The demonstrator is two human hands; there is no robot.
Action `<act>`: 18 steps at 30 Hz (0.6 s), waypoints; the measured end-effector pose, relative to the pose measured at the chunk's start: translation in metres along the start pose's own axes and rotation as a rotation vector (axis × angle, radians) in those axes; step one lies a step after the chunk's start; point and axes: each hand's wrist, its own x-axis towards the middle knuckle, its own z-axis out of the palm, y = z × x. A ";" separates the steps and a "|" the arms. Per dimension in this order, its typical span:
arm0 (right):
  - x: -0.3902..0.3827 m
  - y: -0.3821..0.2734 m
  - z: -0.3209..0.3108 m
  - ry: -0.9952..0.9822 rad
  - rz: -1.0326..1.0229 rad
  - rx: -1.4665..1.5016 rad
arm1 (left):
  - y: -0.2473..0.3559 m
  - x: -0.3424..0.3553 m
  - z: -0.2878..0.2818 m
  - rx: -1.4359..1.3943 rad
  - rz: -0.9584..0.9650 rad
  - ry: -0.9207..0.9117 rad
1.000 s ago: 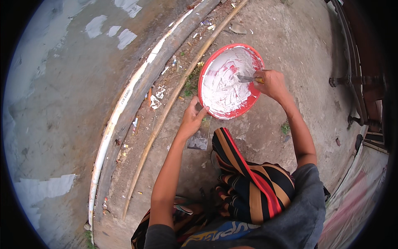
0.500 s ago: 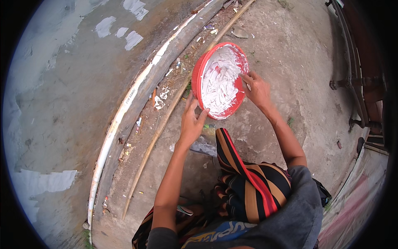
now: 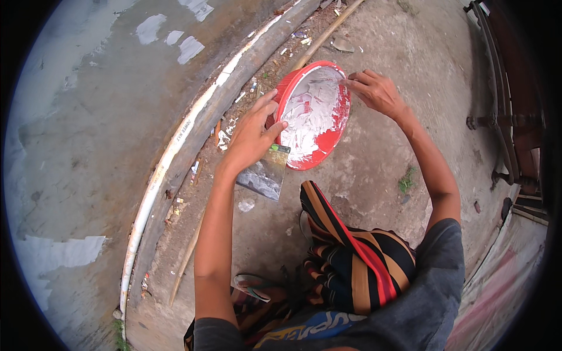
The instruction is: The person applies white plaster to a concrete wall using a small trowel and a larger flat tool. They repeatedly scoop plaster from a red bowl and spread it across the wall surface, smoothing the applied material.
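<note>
A round red plastic basin (image 3: 329, 140) stands tilted toward me, its inside smeared with thick white paste (image 3: 310, 111). My left hand (image 3: 253, 130) grips its left side, the thumb on the rim and the fingers behind the wall. At the upper right rim is my right hand (image 3: 377, 92), its fingers drawn together with the tips at the edge of the paste. Whether something thin is between those fingertips cannot be made out. Just below my left hand lies a flat grey panel (image 3: 262, 178) with a green strip along its top edge, partly covered by the hand.
A white pipe (image 3: 153, 186) runs along the curb at the left, beside a grey surface with white patches (image 3: 61, 254). Litter and a long wooden pole (image 3: 186, 266) lie on the ground. A dark wooden bench (image 3: 497, 111) stands at right. A sandal (image 3: 254, 286) is below me.
My left hand has slid up the basin's left side, and my right hand has moved up to the upper right rim. The bare red patch inside now sits lower right. More of the grey panel shows.
</note>
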 end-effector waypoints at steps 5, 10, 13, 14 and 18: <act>-0.034 -0.002 0.016 -0.011 0.242 0.076 | 0.006 -0.003 0.001 0.062 0.019 0.010; -0.072 -0.030 0.038 -0.084 0.523 0.268 | 0.016 -0.010 0.004 -0.020 -0.069 0.004; -0.084 -0.029 0.041 -0.013 0.409 0.314 | 0.019 -0.010 0.004 -0.038 -0.098 0.000; -0.075 -0.030 0.034 0.056 0.381 0.248 | 0.018 -0.012 0.005 -0.046 -0.119 -0.002; -0.058 -0.029 0.023 0.162 0.375 0.076 | 0.018 -0.014 0.006 0.014 -0.061 0.018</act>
